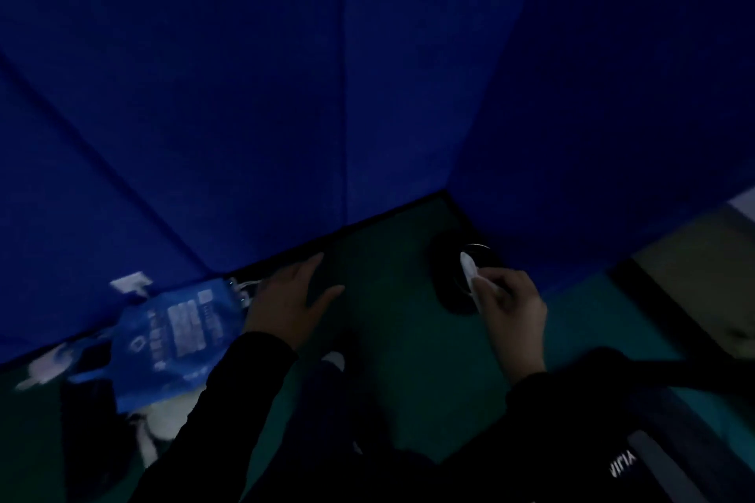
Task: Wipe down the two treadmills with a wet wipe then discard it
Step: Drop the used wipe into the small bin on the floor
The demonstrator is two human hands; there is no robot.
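Note:
The scene is dim. My right hand (510, 302) pinches a white wet wipe (470, 272), held just above a small dark round bin (453, 282) that stands on the green floor in the corner. The wipe's upper end points at the bin's metal-rimmed opening. My left hand (286, 298) hovers over the floor to the left with fingers spread and nothing in it. No treadmill is clearly visible; a dark frame part shows at the lower right.
Blue padded wall panels (286, 94) meet in a corner behind the bin. A blue printed bag (175, 339) lies on the floor at the left with white items beside it. A wall socket (130, 283) sits low on the left panel.

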